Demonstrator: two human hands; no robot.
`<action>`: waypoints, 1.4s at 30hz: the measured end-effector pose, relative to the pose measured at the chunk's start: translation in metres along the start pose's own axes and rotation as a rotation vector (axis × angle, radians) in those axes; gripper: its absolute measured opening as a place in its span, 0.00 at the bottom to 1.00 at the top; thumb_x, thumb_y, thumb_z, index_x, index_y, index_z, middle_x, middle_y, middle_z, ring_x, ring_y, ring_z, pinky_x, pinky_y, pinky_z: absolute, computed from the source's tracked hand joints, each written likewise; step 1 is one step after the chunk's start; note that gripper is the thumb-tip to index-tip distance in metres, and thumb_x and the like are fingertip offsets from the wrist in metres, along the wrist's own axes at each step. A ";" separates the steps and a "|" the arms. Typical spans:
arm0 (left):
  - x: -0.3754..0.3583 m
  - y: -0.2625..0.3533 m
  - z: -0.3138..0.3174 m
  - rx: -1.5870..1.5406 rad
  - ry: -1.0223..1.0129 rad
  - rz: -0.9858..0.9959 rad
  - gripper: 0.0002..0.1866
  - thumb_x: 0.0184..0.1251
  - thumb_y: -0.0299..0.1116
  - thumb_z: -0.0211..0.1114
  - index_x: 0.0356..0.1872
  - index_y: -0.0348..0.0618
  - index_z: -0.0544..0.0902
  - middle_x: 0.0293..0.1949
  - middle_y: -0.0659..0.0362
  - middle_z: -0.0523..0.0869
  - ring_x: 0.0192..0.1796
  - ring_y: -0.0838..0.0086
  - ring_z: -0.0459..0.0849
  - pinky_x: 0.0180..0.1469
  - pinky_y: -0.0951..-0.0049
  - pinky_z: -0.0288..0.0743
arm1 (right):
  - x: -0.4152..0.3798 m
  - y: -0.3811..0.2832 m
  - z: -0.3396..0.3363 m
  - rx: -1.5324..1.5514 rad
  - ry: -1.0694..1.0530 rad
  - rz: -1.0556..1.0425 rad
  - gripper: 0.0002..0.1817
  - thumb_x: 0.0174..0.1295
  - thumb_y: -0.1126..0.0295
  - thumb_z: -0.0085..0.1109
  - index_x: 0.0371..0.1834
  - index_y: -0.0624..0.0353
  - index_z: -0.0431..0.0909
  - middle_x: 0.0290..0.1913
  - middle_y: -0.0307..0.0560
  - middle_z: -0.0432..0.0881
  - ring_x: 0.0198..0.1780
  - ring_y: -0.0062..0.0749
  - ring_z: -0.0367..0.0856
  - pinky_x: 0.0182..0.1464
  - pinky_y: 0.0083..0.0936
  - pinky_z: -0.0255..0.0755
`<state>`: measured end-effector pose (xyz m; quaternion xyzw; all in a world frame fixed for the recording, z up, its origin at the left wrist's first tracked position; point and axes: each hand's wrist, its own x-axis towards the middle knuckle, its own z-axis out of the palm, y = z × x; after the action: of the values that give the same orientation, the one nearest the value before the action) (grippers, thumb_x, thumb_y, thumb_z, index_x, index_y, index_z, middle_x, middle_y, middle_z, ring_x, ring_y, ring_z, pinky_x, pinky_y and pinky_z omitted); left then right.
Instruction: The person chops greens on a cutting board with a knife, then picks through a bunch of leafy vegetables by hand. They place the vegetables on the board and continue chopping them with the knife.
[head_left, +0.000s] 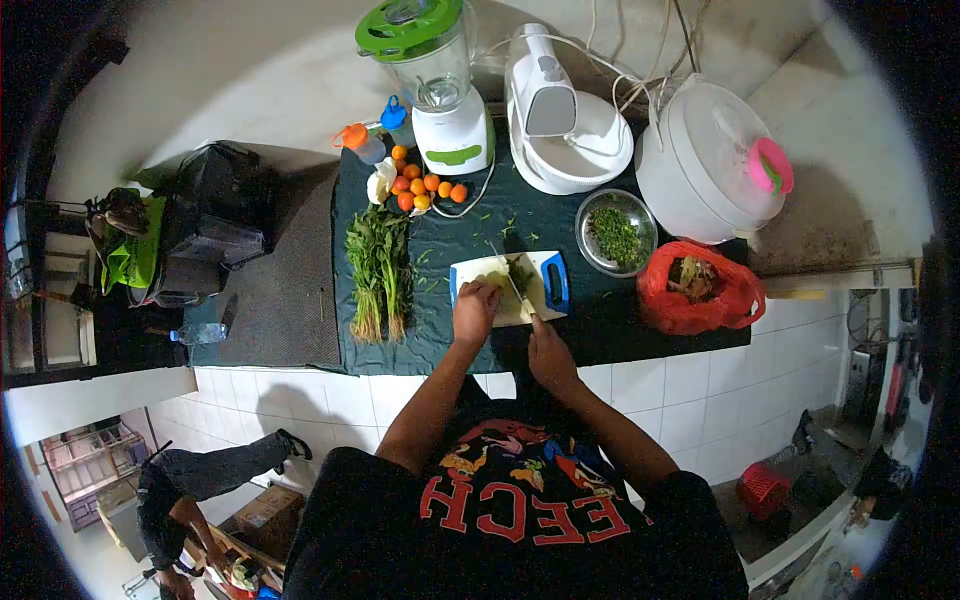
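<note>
A white cutting board with blue ends (557,284) lies near the counter's front edge. My right hand (547,352) is closed around the handle of a knife (517,290), whose blade points away from me across the board. To the left of the blade, my left hand (477,306) has its fingers curled down on a pale green vegetable (492,277), mostly hidden under the fingers. Dark chopped greens (519,270) lie beside the blade. Left of the board rests a bunch of leafy greens with roots (378,275). At the right stands a steel bowl of chopped greens (615,235).
A red plastic bag (690,310) with scraps sits right of the board. Behind are orange tomato-like fruits (417,185), a blender (450,135), a stand mixer (545,105) and a large white container (700,160). Another person (185,500) bends over at lower left.
</note>
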<state>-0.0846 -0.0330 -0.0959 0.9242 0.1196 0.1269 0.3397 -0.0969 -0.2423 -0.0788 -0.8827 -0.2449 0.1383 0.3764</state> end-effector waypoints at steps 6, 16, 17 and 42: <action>0.006 0.004 -0.003 0.025 -0.078 -0.066 0.08 0.61 0.31 0.68 0.37 0.40 0.89 0.40 0.49 0.87 0.45 0.51 0.83 0.50 0.55 0.79 | -0.021 -0.012 -0.004 0.008 -0.152 0.107 0.24 0.74 0.69 0.47 0.70 0.70 0.65 0.55 0.72 0.78 0.52 0.68 0.81 0.56 0.51 0.77; 0.002 0.007 -0.011 0.143 -0.036 -0.051 0.08 0.62 0.34 0.68 0.39 0.46 0.89 0.39 0.53 0.87 0.45 0.53 0.83 0.47 0.56 0.80 | 0.004 -0.010 0.018 0.027 0.006 0.008 0.24 0.74 0.70 0.47 0.69 0.71 0.65 0.55 0.71 0.78 0.55 0.66 0.79 0.57 0.49 0.76; 0.003 0.004 -0.012 0.166 -0.025 -0.052 0.08 0.62 0.35 0.68 0.39 0.47 0.89 0.39 0.54 0.88 0.44 0.54 0.83 0.47 0.57 0.80 | 0.007 -0.010 0.017 0.062 0.027 -0.010 0.24 0.74 0.70 0.47 0.69 0.71 0.65 0.56 0.72 0.77 0.57 0.66 0.79 0.59 0.49 0.75; -0.005 0.004 -0.017 0.297 -0.024 0.140 0.10 0.59 0.31 0.65 0.41 0.48 0.88 0.40 0.58 0.85 0.49 0.57 0.81 0.46 0.57 0.80 | 0.002 -0.014 0.024 0.039 -0.176 0.155 0.25 0.75 0.70 0.45 0.72 0.70 0.61 0.61 0.73 0.75 0.60 0.66 0.77 0.63 0.51 0.72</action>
<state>-0.0938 -0.0272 -0.0818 0.9718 0.0682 0.1201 0.1910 -0.1099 -0.2188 -0.0853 -0.8760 -0.2053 0.2484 0.3589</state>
